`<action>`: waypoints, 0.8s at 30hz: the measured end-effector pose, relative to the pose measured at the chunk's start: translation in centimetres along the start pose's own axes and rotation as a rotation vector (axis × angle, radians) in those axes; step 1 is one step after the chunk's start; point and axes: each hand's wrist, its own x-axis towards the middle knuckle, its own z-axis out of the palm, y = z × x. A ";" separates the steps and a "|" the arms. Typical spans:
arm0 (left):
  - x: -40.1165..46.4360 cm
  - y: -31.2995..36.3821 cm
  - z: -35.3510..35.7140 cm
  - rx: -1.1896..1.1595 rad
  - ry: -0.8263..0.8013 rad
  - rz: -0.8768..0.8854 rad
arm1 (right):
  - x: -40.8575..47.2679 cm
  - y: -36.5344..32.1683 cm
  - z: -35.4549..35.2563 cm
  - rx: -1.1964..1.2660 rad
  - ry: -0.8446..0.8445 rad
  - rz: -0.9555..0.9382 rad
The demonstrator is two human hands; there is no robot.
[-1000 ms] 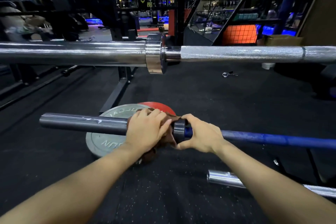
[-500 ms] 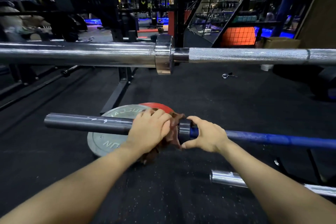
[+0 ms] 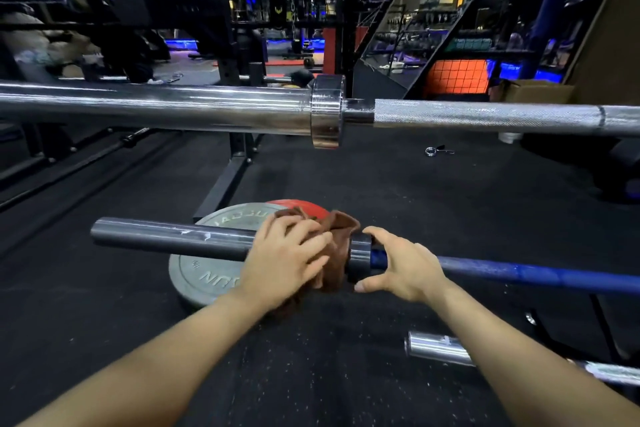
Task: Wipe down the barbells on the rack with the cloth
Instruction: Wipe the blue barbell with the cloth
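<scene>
A gym: barbells (image 3: pixel 156 107), weight plates (image 3: pixel 207 274), squat rack (image 3: pixel 221 28).

Open floor between the bars

Chrome bar (image 3: pixel 173 107) blocks 12 o'clock; plates (image 3: pixel 207 274) lie at 10; black mat (image 3: pixel 433 201) open at 1, short bar (image 3: pixel 440 347) at 4.
</scene>
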 end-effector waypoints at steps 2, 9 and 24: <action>0.0 -1.2 -0.4 -0.012 -0.070 -0.173 | 0.0 0.0 0.2 0.019 0.000 0.006; 2.1 6.3 -0.1 -0.157 0.049 -0.273 | 0.2 0.0 0.1 -0.007 0.020 -0.038; 4.2 5.0 -0.1 -0.108 -0.011 -0.115 | 0.2 0.0 -0.2 -0.023 0.023 -0.052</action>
